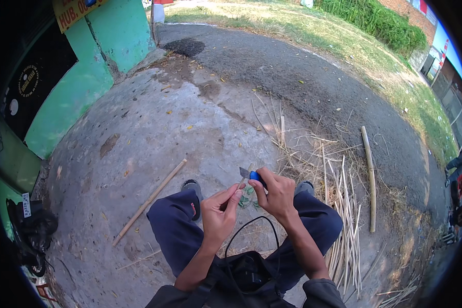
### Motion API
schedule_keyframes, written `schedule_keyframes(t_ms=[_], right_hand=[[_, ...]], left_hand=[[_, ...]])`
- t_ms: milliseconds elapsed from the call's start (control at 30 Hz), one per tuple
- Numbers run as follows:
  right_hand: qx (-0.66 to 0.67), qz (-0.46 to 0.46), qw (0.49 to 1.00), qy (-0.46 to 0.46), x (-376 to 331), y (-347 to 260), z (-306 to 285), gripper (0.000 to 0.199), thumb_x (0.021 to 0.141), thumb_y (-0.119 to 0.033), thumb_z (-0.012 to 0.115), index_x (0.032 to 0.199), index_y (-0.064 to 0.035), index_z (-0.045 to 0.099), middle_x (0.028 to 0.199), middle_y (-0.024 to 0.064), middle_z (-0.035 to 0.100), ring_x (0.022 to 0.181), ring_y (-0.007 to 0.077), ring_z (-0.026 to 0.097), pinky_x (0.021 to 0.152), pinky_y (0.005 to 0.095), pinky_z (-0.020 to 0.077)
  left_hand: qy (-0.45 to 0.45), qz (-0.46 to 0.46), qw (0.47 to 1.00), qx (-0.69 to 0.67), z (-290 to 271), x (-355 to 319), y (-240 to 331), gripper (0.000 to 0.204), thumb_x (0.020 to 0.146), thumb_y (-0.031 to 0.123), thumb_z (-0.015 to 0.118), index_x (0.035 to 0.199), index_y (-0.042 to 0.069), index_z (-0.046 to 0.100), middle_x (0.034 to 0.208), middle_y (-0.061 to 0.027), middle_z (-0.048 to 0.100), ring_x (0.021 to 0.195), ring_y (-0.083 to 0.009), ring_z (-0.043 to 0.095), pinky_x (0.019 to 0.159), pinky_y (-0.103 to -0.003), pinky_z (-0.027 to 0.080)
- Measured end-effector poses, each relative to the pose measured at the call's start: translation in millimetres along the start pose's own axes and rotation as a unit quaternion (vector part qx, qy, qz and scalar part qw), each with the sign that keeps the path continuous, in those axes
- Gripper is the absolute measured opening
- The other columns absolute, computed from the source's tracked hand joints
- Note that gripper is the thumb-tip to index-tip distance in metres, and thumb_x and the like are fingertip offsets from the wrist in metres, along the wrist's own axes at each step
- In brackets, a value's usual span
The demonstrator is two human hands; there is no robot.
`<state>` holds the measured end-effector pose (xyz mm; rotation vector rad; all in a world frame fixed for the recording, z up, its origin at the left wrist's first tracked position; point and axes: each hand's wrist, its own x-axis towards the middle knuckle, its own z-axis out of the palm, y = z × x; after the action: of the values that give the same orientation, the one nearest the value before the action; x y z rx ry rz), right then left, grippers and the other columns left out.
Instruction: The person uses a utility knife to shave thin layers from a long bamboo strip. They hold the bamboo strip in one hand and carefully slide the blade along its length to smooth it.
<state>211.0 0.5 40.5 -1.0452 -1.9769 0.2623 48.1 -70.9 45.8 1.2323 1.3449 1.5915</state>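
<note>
My right hand (276, 194) is closed round the blue handle of a knife (254, 176). Its short, wide grey blade points up and to the left. Just left of it, my left hand (219, 209) pinches a small, thin stick (242, 183) between thumb and fingertips, its end sticking out close beneath the blade. Whether blade and stick touch, I cannot tell. Both hands are above the ground between my bent knees. A few green leaves (246, 197) lie below them.
A bamboo pole (150, 201) lies to the left, and a thicker one (368, 179) to the right. Long split strips (346, 231) are heaped beside my right knee, with shavings (305, 160) beyond. A black cord (249, 222) loops before me. A motorcycle (35, 231) stands at far left by a green wall (61, 110).
</note>
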Motion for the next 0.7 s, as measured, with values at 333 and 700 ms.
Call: schedule_keyframes(t_ms=[333, 700], right_hand=[[0.047, 0.145, 0.980, 0.125, 19, 50, -44, 0.031, 0.111, -0.033, 0.057, 0.098, -0.0047, 0.062, 0.063, 0.0145, 0.055, 0.055, 0.0371, 0.059, 0.054, 0.0438, 0.0409], [0.073, -0.013, 0.997, -0.009, -11, 11, 3, 0.026, 0.102, -0.033, 0.071, 0.097, -0.0088, 0.065, 0.063, 0.0095, 0.061, 0.053, 0.0319, 0.062, 0.052, 0.0426, 0.0437]], left_hand=[[-0.002, 0.041, 0.993, 0.114, -11, -10, 2, 0.020, 0.103, 0.000, 0.071, 0.120, -0.006, 0.079, 0.094, -0.0057, 0.080, 0.068, 0.0003, 0.050, 0.056, -0.019, 0.038], [-0.009, 0.001, 0.994, 0.112, -4, -7, 14, 0.019, 0.105, 0.005, 0.069, 0.117, -0.002, 0.081, 0.071, 0.0054, 0.061, 0.063, 0.0007, 0.045, 0.053, -0.021, 0.032]])
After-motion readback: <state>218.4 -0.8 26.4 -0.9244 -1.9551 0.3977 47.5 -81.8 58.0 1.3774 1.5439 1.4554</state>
